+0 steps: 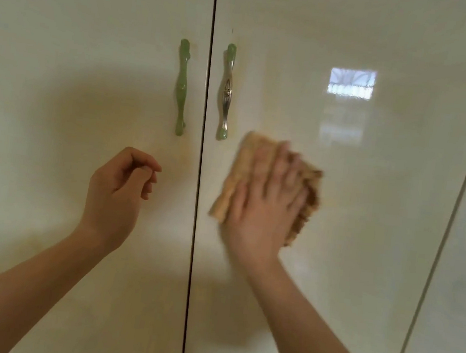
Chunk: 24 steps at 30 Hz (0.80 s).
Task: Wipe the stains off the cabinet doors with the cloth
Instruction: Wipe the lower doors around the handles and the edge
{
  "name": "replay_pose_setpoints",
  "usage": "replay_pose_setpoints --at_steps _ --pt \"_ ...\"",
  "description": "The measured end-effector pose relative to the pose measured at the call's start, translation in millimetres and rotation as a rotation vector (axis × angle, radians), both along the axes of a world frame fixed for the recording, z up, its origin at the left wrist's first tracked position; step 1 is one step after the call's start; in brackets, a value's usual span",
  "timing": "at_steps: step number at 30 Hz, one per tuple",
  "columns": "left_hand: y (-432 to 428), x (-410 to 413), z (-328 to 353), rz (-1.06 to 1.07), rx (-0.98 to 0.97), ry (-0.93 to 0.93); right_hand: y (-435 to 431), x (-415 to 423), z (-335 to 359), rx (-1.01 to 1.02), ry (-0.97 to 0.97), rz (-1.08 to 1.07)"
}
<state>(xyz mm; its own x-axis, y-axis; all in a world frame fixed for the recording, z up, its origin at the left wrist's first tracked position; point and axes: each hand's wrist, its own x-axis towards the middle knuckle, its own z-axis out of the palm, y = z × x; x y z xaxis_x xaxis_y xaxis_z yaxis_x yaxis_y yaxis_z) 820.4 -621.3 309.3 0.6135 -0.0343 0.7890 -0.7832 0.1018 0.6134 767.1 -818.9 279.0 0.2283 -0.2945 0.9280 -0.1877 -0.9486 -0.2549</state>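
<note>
**Glossy cream cabinet front (387, 34), mid-wipe**

Cream panels fill the view, split by a dark vertical gap. On the right-hand door (348, 247), just below and to the right of its silver-and-green metal handle (226, 93), the right hand (266, 203) presses a tan ribbed cloth (242, 171) flat against the panel. Its fingers are straight and spread, the grip apart, and both are blurred. The left hand (120, 189) hovers before the left-hand door (64, 70), fingers loosely curled, the grip holding nothing. A faint yellowish stain (183, 153) shows beneath the green moulded handle (181, 87).
</note>
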Motion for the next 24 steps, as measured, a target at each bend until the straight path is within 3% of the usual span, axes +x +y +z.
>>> replay_pose_setpoints --at_steps 6,9,11,16,20,24 --pt "-17.2 -10.7 2.7 -0.030 -0.001 -0.019 7.2 -6.4 -103.1 -0.755 0.528 0.318" --pt "-22.7 -16.4 -3.7 -0.030 0.004 0.001 -18.9 -15.1 -112.0 -0.949 0.671 0.347" --pt "-23.3 -18.8 -5.1 -0.031 -0.004 0.013 -25.8 -12.2 -98.0 -0.871 0.621 0.379" --pt "-14.9 -23.2 3.9 0.003 -0.021 -0.004 20.3 1.9 -26.2 -0.305 0.241 0.351" --pt "-0.3 -27.2 4.1 0.029 -0.010 -0.050 63.9 21.6 5.9 -0.266 0.169 0.480" --pt "13.5 -25.6 0.4 0.054 0.022 -0.064 66.2 29.7 0.9 -0.322 0.137 0.405"
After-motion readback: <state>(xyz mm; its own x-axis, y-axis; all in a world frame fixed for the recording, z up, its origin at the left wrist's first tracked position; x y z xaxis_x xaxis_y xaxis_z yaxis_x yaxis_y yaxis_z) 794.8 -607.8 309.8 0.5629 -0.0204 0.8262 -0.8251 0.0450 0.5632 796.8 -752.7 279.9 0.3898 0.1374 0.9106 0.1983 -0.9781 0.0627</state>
